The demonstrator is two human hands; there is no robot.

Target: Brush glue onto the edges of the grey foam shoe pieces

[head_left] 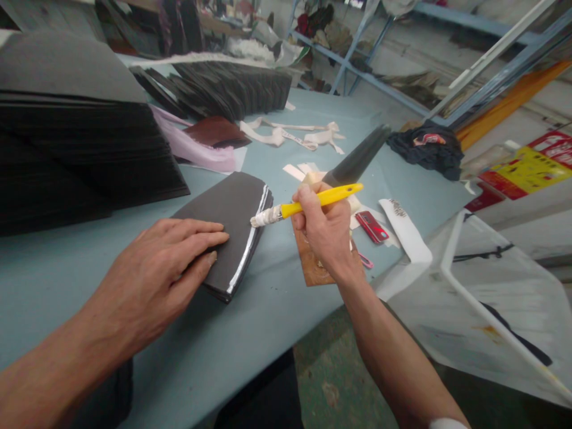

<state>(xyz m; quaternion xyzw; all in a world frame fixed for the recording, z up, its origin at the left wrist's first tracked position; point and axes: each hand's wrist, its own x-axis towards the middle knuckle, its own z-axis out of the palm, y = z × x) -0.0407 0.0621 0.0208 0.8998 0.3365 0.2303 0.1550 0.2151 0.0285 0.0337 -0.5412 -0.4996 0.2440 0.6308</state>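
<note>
My right hand [324,223] is closed around the yellow handle of a paintbrush [292,208]. White paste coats the bristles, and their tip touches the edge of a dark grey curved panel [218,205]. Along that right edge runs a wet-looking white stripe [244,259]. Several more panels seem to lie stacked beneath the top one. My left hand [172,262] rests flat on the panel's left part, fingers stretched out and holding nothing. Under my right wrist lies a brown board [308,262], partly hidden by the hand.
Tall stacks of dark panels [80,155] stand at the left, with a fanned row [232,89] behind. White strips [308,137], a red box [372,227] and dark cloth [426,149] lie on the blue table [268,333]. A whitish bin [491,298] stands at the right.
</note>
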